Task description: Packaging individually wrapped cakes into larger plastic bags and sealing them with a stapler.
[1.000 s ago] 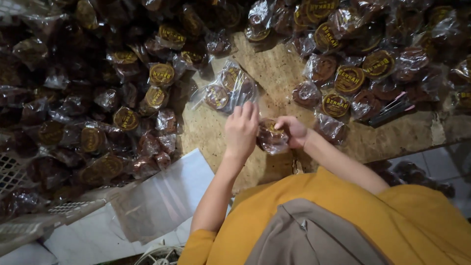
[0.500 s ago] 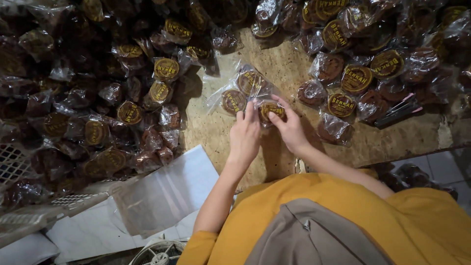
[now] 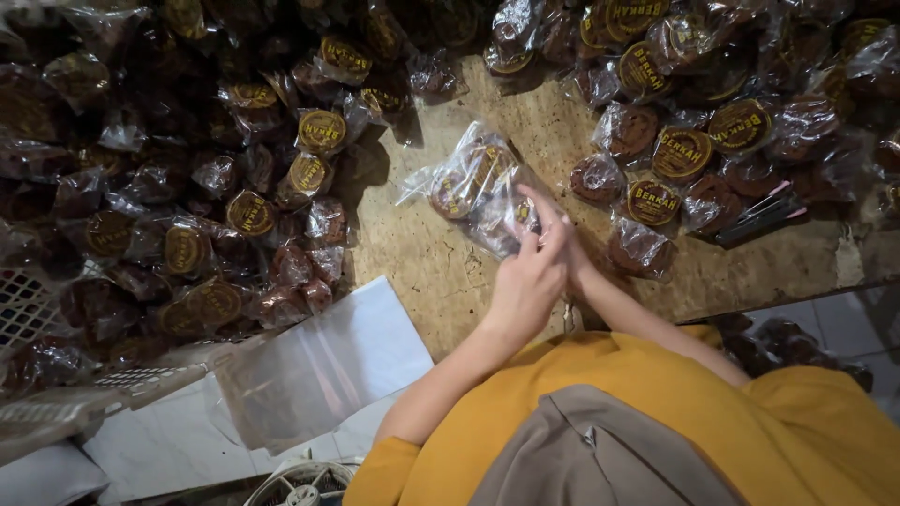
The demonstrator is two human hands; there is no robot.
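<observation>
Centre of frame — left hand (image 3: 527,281) and right hand (image 3: 562,245) pressed together, fingers pinched on a clear bag of dark round cakes (image 3: 478,187) lying on the wooden board (image 3: 422,262), between heaps of wrapped cakes (image 3: 234,178).

1. Clear, glossy plastic packets of dark brown cakes (image 3: 281,187) carry round gold-and-brown labels.
2. The bare worktop of mottled tan stone (image 3: 422,262) shows between the heaps.
3. Mustard-yellow sleeves (image 3: 656,394) near; a translucent grey-white plastic sheet (image 3: 319,365) near left.
</observation>
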